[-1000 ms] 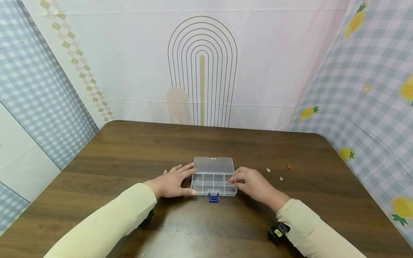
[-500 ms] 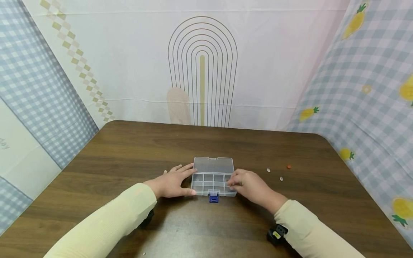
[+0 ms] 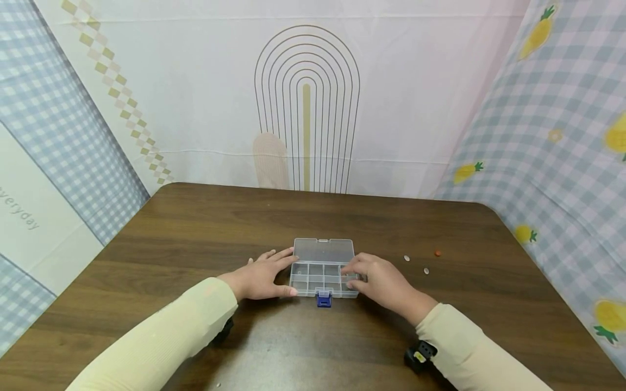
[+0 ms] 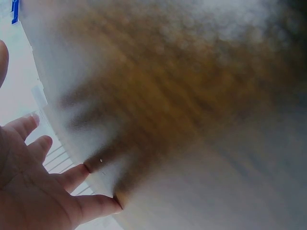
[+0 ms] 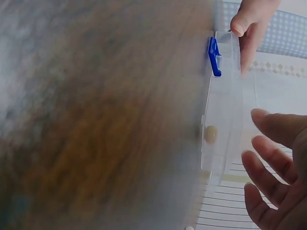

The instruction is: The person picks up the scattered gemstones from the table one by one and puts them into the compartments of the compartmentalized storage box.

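A clear plastic compartment box [image 3: 323,250] lies on the table with its lid folded back and a blue latch [image 3: 324,299] at the front. At its left end my left hand [image 3: 264,277] lies with spread fingers, thumb and fingertips against the side. Over the right-end compartments is my right hand [image 3: 383,279], thumb and fingers parted. The right wrist view shows nothing between those fingers. Through the box wall there, a small tan round piece [image 5: 210,134] shows inside. Something tiny and pale [image 3: 300,272] sits in the back-left compartment.
On the brown table [image 3: 220,217], right of the box, lie two small whitish oval pieces, one farther back [image 3: 406,258] and one nearer [image 3: 426,271]. An orange piece [image 3: 437,253] lies beyond them. A tiny pale bit [image 3: 218,385] is near the front edge.
My right hand's thumb and fingers, earlier together over the right-end compartments, have spread apart. My left hand and the box have stayed in place.
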`<state>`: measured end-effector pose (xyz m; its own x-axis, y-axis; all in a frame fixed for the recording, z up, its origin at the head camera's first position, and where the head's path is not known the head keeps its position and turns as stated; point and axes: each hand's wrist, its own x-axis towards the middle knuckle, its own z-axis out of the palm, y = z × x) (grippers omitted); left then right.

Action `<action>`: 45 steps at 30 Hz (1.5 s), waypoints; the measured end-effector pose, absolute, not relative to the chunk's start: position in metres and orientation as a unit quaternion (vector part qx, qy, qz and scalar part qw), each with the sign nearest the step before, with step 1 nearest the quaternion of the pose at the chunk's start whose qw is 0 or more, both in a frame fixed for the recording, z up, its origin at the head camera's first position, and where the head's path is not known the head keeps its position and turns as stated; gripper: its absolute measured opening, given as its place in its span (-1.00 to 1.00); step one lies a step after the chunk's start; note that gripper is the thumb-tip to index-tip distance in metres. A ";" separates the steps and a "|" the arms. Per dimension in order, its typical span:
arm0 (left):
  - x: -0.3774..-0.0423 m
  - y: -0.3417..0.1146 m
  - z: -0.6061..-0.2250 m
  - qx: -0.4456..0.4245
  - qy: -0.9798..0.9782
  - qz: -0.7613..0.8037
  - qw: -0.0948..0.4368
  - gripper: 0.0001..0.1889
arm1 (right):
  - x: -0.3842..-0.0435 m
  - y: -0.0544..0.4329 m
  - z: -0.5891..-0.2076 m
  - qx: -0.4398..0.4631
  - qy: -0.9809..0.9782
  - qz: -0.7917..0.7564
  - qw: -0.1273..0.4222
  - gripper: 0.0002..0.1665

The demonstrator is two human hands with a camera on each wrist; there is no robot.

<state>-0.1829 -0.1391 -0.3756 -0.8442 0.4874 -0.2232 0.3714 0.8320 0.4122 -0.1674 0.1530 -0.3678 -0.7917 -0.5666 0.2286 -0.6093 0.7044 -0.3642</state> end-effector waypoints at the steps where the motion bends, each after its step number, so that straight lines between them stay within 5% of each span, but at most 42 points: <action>1: -0.183 -0.139 -0.376 0.228 0.943 0.179 0.161 -0.13 | -0.167 0.153 -0.367 0.316 -0.923 0.212 0.052 -0.71; 18: -0.182 -0.138 -0.374 0.230 0.943 0.180 0.162 -0.13 | -0.164 0.167 -0.366 0.348 -0.909 0.190 0.133 -0.49; 45: -0.183 -0.139 -0.375 0.225 0.942 0.185 0.166 -0.13 | -0.162 0.213 -0.355 0.229 -0.929 0.283 0.069 -0.38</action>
